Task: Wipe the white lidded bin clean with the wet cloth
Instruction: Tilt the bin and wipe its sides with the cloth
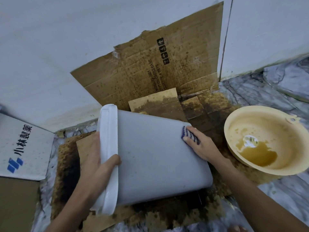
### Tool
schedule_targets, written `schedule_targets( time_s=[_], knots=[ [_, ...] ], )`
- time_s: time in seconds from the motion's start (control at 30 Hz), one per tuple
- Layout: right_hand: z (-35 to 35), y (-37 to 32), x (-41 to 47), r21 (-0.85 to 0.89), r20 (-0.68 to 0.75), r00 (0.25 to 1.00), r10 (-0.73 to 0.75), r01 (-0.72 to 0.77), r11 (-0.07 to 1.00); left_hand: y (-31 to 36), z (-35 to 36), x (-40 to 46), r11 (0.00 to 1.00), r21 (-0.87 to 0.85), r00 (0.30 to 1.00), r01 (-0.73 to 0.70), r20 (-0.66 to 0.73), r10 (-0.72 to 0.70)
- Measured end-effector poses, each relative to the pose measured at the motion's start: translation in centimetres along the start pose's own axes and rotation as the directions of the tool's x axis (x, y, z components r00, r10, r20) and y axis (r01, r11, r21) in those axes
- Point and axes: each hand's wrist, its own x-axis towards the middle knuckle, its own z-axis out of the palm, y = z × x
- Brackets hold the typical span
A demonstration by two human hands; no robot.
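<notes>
The white lidded bin point(155, 158) lies tipped on its side over stained cardboard, its lid end point(108, 148) to the left and its base to the right. My left hand point(98, 163) grips the lid rim, thumb over the edge. My right hand point(199, 144) presses a blue-and-white striped cloth point(189, 133) flat against the bin's side near the upper right corner. Most of the cloth is hidden under my fingers.
A yellow basin point(250, 119) with brown dirty water stands on the marble floor at the right. Stained cardboard point(150, 72) leans against the white wall behind. A white box with blue print point(25, 148) sits at the left, close to the lid.
</notes>
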Motion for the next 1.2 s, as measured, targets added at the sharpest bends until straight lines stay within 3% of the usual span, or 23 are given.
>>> schedule_targets(
  time_s=[0.07,0.23,0.33,0.43,0.6,0.7,0.77,0.9,1.07,1.2],
  knots=[
    [1.4,0.5,-0.4,0.095,-0.046,0.999,0.002,0.002,0.995,-0.1,0.0,0.1,1.000,0.009,1.000,0.003,-0.006,-0.003],
    [3.4,2.4,-2.3,0.053,-0.132,0.990,0.042,-0.035,0.998,-0.1,0.0,0.1,0.999,0.033,1.000,-0.017,0.002,0.017],
    [4.1,2.8,-4.8,0.078,-0.264,0.961,0.084,-0.065,0.995,-0.1,0.0,0.1,0.999,0.031,1.000,-0.015,0.009,0.015],
    [4.9,2.2,-7.7,0.072,-0.398,0.916,0.060,-0.034,0.997,-0.5,-0.3,0.2,0.999,0.053,1.000,-0.013,0.005,0.013],
    [7.0,-2.7,-10.5,0.107,-0.438,0.899,-0.014,0.067,0.992,-0.5,-0.3,0.2,0.997,0.071,1.000,-0.018,0.009,0.018],
    [9.8,-7.0,-10.4,0.088,-0.354,0.914,-0.196,0.241,0.966,-0.8,-0.4,0.3,0.996,0.082,1.000,-0.018,0.010,0.018],
    [10.7,-9.3,-9.1,0.000,-0.226,0.925,-0.306,0.315,0.949,-1.1,-0.5,0.3,0.997,0.077,0.999,-0.029,0.019,0.028],
    [9.3,-11.3,-4.5,-0.231,0.073,0.939,-0.337,0.344,0.910,-1.6,-0.8,0.2,0.999,0.041,1.000,-0.004,0.014,0.004],
    [10.5,-13.7,-2.4,-0.276,0.102,0.926,-0.363,0.377,0.884,-1.8,-0.9,0.7,0.999,0.030,1.000,0.015,0.002,-0.015],
    [12.2,-14.9,-9.5,-0.267,0.199,0.893,-0.403,0.445,0.855,-2.0,-1.0,0.7,1.000,0.025,1.000,0.006,-0.001,-0.006]
  ],
)
